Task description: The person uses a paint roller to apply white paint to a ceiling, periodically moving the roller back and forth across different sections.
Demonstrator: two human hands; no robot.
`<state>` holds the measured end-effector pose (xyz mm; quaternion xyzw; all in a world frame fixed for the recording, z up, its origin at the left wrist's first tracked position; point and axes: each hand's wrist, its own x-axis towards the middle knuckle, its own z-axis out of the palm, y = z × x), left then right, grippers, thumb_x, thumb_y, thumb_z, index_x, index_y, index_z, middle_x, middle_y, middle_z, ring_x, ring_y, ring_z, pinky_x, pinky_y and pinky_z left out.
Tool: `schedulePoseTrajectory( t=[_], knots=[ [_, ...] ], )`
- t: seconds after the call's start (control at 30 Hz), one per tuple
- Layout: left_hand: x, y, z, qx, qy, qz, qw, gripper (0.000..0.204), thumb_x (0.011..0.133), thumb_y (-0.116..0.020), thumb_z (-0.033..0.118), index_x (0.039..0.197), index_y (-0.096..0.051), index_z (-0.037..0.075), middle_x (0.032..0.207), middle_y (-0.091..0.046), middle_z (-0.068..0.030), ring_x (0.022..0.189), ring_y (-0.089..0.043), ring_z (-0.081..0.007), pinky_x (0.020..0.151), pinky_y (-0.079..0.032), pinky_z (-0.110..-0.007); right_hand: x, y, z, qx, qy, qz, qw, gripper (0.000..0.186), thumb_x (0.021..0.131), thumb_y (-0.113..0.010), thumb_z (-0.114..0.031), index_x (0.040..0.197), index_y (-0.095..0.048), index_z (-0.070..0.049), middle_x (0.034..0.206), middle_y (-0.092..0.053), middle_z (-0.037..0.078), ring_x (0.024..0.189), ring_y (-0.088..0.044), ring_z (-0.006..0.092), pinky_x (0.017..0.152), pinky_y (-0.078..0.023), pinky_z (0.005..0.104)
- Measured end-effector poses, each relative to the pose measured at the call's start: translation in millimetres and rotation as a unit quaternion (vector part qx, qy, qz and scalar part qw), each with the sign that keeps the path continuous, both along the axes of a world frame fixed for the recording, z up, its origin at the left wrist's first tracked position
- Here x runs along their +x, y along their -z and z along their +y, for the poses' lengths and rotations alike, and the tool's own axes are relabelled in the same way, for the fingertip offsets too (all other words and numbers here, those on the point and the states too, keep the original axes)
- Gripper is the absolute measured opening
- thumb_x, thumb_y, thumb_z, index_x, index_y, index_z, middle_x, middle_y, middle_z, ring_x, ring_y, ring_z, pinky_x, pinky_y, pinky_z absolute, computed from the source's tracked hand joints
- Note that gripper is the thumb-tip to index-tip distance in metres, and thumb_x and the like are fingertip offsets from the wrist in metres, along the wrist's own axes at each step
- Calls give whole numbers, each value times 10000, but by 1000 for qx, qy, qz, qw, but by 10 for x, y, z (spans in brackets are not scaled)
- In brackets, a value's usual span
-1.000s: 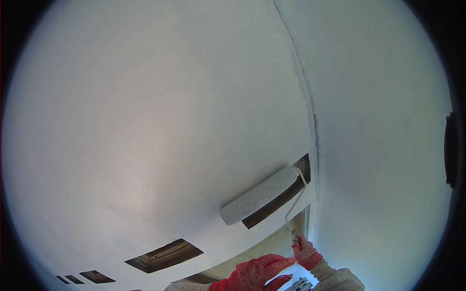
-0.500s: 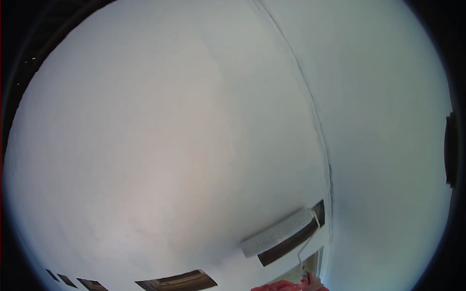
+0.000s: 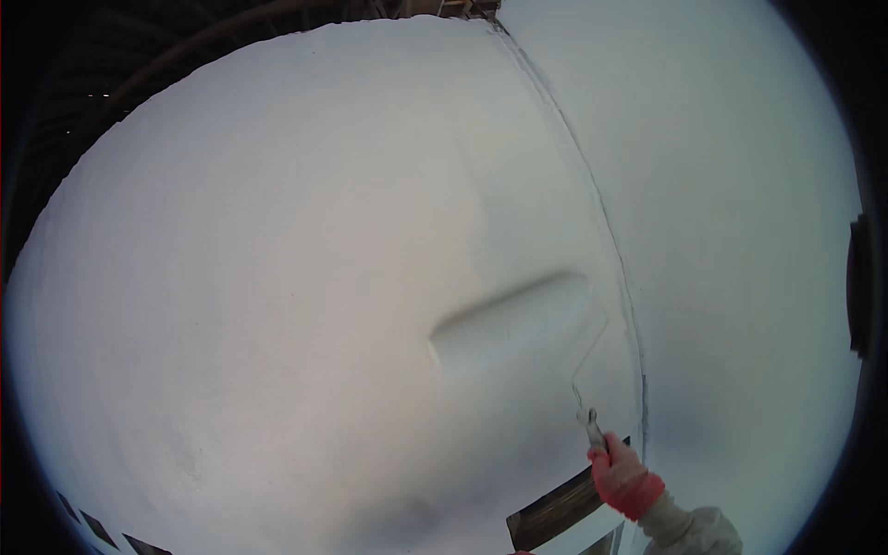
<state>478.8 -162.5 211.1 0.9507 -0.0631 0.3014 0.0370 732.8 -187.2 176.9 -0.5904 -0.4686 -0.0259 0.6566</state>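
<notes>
My right hand (image 3: 622, 479), in a red glove with a pale sleeve, grips the handle of a paint roller (image 3: 513, 319). The white roller sleeve lies flat against a white painted wall (image 3: 305, 277), tilted up to the right, with its thin wire frame running down to my hand. It sits just left of the inner corner (image 3: 606, 231) where the wall meets a second white wall (image 3: 740, 231). My left hand is out of sight.
A dark slot-like opening (image 3: 555, 513) shows in the wall at the bottom, beside my wrist. Smaller dark openings (image 3: 88, 523) lie at the lower left. Dark roof structure (image 3: 139, 65) runs above the wall's top edge.
The roller has travelled up the wall, from beside the dark opening to well above it. My view has tilted upward, so the wall's top edge and dark roof now show.
</notes>
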Motion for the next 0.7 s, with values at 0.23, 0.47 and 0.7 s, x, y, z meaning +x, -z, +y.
schedulePoseTrajectory(
  t=[0.23,0.47,0.7],
  knots=[
    [-276,-417,117,59,-37,-53,996,392,824,-669,184,1191,-564,99,974,-644,-130,736,-625,-285,560,-481,-358,271,-2205,472,57,-89,89,990,221,942,-450,-316,885,-486,-105,574,-450,41,396,-430,158,345,-364,324],
    [-417,-881,151,12,-70,-50,996,378,828,-662,178,1185,-571,95,963,-647,-135,718,-635,-293,584,-509,-373,452,-4300,225,118,-228,-24,966,409,926,-472,-471,868,-461,-66,597,-453,41,454,-411,148,407,-355,311],
    [-676,-1100,138,72,-170,-132,974,387,802,-689,129,1168,-566,101,901,-655,-133,704,-643,-302,539,-517,-364,477,-5787,208,82,-221,11,972,417,919,-481,-480,853,-462,-68,582,-454,42,436,-415,158,398,-368,325]
  ],
)
